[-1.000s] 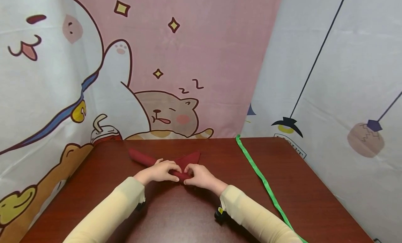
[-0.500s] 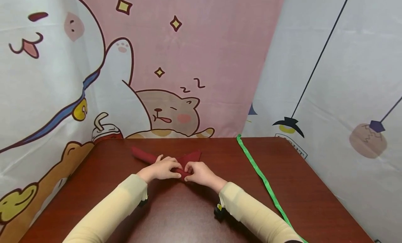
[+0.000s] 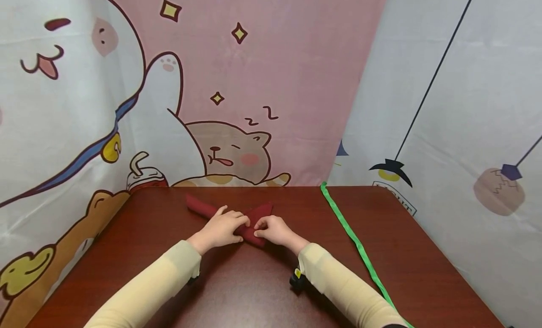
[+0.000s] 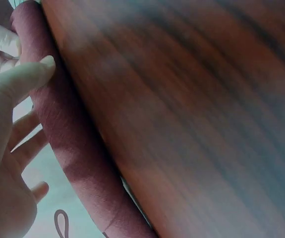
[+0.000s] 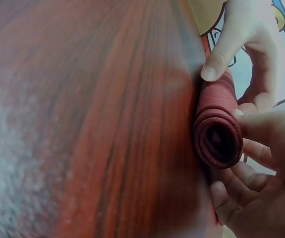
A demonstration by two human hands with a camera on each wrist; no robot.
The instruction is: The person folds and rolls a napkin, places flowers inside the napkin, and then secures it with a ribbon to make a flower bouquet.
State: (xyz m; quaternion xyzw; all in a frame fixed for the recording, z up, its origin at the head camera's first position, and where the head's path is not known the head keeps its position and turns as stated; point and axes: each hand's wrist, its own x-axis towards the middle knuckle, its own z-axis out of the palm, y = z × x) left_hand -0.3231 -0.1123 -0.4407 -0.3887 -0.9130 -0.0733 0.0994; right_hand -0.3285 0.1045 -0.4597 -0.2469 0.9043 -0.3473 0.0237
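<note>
The red cloth lies on the wooden surface, rolled into a tube set diagonally, its left end farther from the person. A flat triangular flap extends behind the tube. The left hand has its grip around the tube, thumb on the near side, fingers behind. The right hand has its grip pinched on the tube close to its right end. The right wrist view shows coiled layers at that end. A green ribbon runs lengthwise at right, apart from the cloth.

Cream sleeves, black wrist device
</note>
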